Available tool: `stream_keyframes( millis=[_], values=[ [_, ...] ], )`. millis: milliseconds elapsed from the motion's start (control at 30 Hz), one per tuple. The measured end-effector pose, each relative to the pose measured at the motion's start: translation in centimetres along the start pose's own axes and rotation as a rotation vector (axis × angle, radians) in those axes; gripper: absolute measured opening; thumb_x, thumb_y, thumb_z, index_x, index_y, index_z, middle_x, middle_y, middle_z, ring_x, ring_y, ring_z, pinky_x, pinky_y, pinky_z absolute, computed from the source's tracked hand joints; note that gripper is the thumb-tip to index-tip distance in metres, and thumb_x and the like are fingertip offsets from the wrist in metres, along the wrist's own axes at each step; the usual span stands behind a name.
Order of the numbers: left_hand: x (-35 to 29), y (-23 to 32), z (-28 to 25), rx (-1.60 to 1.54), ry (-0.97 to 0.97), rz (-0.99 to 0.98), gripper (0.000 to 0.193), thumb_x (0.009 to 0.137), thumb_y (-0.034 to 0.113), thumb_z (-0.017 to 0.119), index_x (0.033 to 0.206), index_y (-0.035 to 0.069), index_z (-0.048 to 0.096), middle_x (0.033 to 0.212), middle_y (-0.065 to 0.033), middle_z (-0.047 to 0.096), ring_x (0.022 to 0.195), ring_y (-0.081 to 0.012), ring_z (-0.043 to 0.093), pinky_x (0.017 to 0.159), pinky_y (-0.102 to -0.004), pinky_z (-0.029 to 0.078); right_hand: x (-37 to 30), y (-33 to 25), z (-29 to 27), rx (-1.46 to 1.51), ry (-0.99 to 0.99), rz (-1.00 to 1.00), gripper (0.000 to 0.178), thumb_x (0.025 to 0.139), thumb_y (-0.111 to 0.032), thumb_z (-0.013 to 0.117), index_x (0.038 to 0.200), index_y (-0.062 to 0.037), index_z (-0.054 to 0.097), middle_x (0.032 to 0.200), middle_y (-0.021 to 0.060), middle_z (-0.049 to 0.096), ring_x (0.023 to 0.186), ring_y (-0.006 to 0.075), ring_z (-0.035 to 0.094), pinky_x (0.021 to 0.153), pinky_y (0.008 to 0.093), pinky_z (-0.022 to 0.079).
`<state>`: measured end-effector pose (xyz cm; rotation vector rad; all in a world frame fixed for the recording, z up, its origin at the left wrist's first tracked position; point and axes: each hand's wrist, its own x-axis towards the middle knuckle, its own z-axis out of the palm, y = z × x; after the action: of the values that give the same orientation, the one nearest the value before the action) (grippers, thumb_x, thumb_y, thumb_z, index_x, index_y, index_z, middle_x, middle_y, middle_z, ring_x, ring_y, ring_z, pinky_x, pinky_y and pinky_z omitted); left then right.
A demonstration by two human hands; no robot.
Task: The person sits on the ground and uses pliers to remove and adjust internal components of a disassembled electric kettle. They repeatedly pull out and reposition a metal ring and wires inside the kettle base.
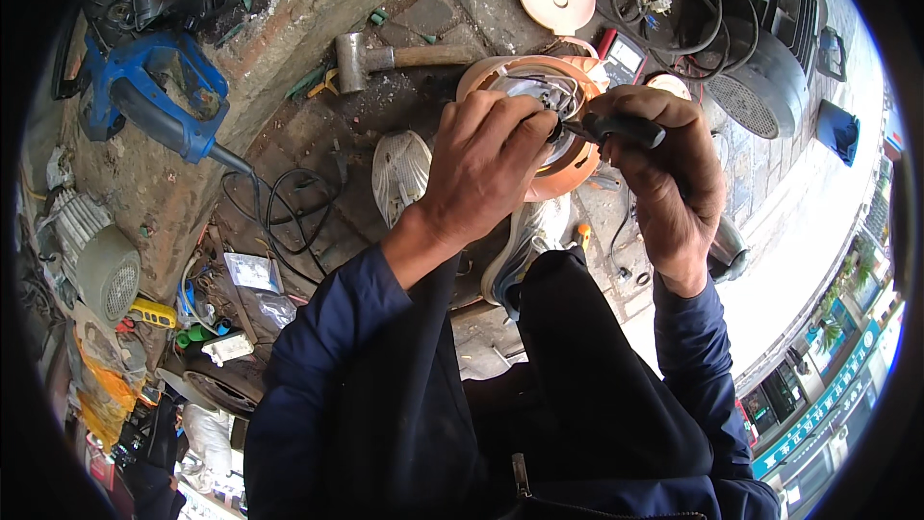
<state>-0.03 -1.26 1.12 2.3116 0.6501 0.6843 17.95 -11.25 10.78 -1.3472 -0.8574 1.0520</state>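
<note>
Between my feet stands a round orange plastic housing (575, 179) with wires and metal parts showing inside its open top. My left hand (481, 159) is closed over its near left rim, fingertips pinching a small dark part that the fingers mostly hide. My right hand (669, 164) grips a black-handled tool (630, 129), pointing left so that its narrow end meets the left fingertips above the housing. Whether it is a screwdriver or pliers is hard to make out. A round peach-coloured lid (556, 2) lies on the paving beyond the housing.
A hammer (404, 58) with a wooden handle lies far left of the housing. Beside it, a blue corded power tool (159, 96) rests on a ledge. A red-edged meter (623, 56) and a grey motor (760, 87) with loose cables are at right. Another motor (96, 250) stands left.
</note>
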Motion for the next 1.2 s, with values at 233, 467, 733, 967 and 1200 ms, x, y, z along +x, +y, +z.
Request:
stream_keyframes(
  millis=[233,467,733,967,1200],
  values=[
    [-0.03,0.01,-0.02,0.001,-0.004,-0.001,0.042,0.084,0.015,0.09,0.124,0.012,0.076,0.125,-0.0006,0.072,0.116,-0.029,0.064,0.096,-0.045,0.049,0.32,-0.11,-0.28,-0.021,-0.038,0.017,0.034,0.105,0.009,0.057,0.139,0.0051,0.061,0.137,0.016,0.067,0.132,0.0245,0.065,0.116,0.0386,0.05],
    [-0.04,0.04,-0.07,0.001,-0.007,-0.003,0.039,0.084,0.015,0.089,0.121,0.012,0.075,0.125,-0.001,0.072,0.116,-0.0288,0.064,0.097,-0.0453,0.049,0.58,-0.31,-0.47,-0.045,-0.089,0.008,0.035,0.104,0.012,0.055,0.138,0.0049,0.062,0.137,0.0165,0.068,0.133,0.0249,0.066,0.117,0.0386,0.05],
    [0.03,0.01,-0.04,-0.005,-0.009,-0.005,0.037,0.085,0.015,0.089,0.119,0.012,0.075,0.124,-0.0011,0.072,0.116,-0.0291,0.064,0.098,-0.0457,0.049,0.56,-0.75,-0.21,-0.014,-0.077,0.048,0.04,0.102,0.016,0.053,0.139,0.0051,0.062,0.139,0.0171,0.068,0.133,0.0246,0.066,0.117,0.0384,0.05],
    [0.09,-0.03,0.06,-0.004,0.006,0.007,0.033,0.086,0.015,0.088,0.116,0.012,0.074,0.123,-0.0013,0.072,0.113,-0.0286,0.063,0.098,-0.0458,0.049,0.6,-0.81,-0.25,-0.037,-0.088,0.029,0.04,0.101,0.016,0.052,0.138,0.0059,0.062,0.138,0.017,0.069,0.132,0.0246,0.066,0.117,0.0381,0.05],
    [0.06,-0.02,0.03,0.005,0.008,0.009,0.032,0.087,0.015,0.087,0.116,0.012,0.074,0.124,-0.001,0.072,0.113,-0.0279,0.063,0.097,-0.0453,0.049,0.74,-0.56,-0.09,-0.025,-0.082,0.027,0.038,0.101,0.017,0.053,0.136,0.0056,0.063,0.135,0.0166,0.07,0.131,0.0247,0.066,0.116,0.0384,0.051]
  ],
)
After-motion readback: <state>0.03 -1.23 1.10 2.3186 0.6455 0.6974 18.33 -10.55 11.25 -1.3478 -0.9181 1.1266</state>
